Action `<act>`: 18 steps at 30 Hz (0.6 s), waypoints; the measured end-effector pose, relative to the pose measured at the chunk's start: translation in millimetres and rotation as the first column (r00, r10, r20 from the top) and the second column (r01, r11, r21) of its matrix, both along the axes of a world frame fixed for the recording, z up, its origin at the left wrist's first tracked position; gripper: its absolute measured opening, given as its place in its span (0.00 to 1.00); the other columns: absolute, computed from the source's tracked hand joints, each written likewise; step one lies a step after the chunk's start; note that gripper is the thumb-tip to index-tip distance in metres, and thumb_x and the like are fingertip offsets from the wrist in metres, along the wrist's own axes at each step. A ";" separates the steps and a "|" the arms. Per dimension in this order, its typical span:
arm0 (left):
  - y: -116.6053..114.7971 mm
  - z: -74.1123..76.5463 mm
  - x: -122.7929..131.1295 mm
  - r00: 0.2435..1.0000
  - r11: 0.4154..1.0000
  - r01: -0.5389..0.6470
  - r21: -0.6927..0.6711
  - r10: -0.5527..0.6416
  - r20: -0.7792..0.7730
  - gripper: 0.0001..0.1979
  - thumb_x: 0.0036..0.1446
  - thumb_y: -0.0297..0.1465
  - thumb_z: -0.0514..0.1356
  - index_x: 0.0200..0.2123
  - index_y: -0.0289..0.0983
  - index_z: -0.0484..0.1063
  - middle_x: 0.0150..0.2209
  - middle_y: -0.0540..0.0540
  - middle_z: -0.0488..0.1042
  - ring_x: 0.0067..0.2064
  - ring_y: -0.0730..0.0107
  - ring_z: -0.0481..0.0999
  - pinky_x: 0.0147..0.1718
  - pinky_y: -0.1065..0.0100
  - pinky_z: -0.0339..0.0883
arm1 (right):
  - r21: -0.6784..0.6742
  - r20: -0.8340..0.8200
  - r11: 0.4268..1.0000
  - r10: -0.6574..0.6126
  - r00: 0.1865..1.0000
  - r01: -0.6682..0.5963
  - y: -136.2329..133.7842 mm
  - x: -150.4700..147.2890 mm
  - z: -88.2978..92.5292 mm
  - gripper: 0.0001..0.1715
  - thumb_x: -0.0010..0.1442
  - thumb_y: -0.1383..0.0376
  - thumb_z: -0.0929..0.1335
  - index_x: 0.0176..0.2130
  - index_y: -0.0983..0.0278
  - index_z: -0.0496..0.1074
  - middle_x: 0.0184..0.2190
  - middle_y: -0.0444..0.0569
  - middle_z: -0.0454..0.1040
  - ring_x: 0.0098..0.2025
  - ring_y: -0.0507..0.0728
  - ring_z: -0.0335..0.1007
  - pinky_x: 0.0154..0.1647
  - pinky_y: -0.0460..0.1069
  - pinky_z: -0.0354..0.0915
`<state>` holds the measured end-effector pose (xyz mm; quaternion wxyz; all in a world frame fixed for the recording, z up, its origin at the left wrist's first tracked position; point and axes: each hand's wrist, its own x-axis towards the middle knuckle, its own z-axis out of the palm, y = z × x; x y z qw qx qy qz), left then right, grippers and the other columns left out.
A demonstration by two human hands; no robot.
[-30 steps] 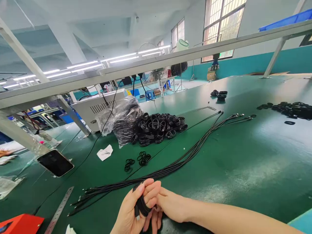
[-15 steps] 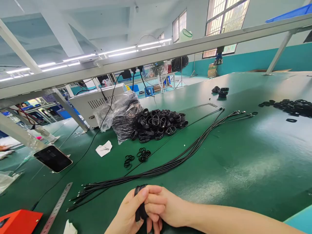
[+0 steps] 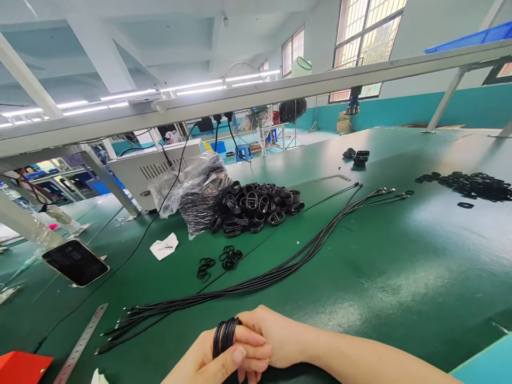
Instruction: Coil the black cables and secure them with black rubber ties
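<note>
At the lower middle of the head view, a black cable (image 3: 224,337) is wound into a small, tight coil. My left hand (image 3: 202,358) closes around it from the left, thumb lying across the front. My right hand (image 3: 274,336) comes from the right and touches my left hand, its fingers curled at the coil's right side. The fingers overlap, so part of the coil is hidden. Just beyond my hands, a bundle of straight black cables (image 3: 250,287) with metal plugs lies across the green table (image 3: 384,309).
Coiled black cables (image 3: 260,208) are heaped beside a clear plastic bag (image 3: 200,200). Small black rings (image 3: 230,257) lie nearer. More black loops (image 3: 480,184) are at the right. A phone (image 3: 76,262), a steel ruler (image 3: 82,344) and a red box (image 3: 24,367) are at the left.
The coil has turned in my fingers and shows its side windings more. My left thumb has moved down across its front. The view has shifted slightly.
</note>
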<state>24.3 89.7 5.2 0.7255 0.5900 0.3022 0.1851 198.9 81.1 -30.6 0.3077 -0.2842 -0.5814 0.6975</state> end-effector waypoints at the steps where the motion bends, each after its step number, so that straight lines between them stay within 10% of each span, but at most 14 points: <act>1: -1.6 -2.4 0.2 0.998 1.000 -0.017 -0.018 0.018 0.057 0.13 0.61 0.37 0.59 0.42 0.36 0.78 0.38 0.38 0.82 0.37 0.59 0.81 0.36 0.63 0.72 | 0.013 -0.007 0.999 -0.031 0.999 0.032 -1.5 -0.8 0.2 0.07 0.54 0.68 0.66 0.27 0.64 0.60 0.20 0.38 0.67 0.19 0.46 0.66 0.22 0.41 0.64; 12: -9.8 -12.3 15.3 0.983 0.998 0.036 -0.049 -0.026 0.180 0.12 0.61 0.34 0.59 0.44 0.36 0.78 0.36 0.38 0.83 0.38 0.59 0.82 0.42 0.59 0.72 | 0.301 0.316 0.953 -0.116 0.942 0.016 -5.0 13.2 3.7 0.11 0.51 0.76 0.63 0.27 0.62 0.57 0.14 0.33 0.61 0.19 0.46 0.61 0.23 0.41 0.56; 18: -10.1 -20.7 9.2 0.927 0.979 0.080 -0.190 -0.003 0.376 0.21 0.53 0.41 0.65 0.46 0.34 0.78 0.37 0.35 0.82 0.39 0.53 0.82 0.41 0.57 0.72 | 0.182 0.218 0.983 -0.039 0.975 -0.001 -13.8 5.9 0.7 0.06 0.48 0.74 0.62 0.25 0.64 0.61 0.19 0.38 0.66 0.20 0.46 0.63 0.19 0.40 0.56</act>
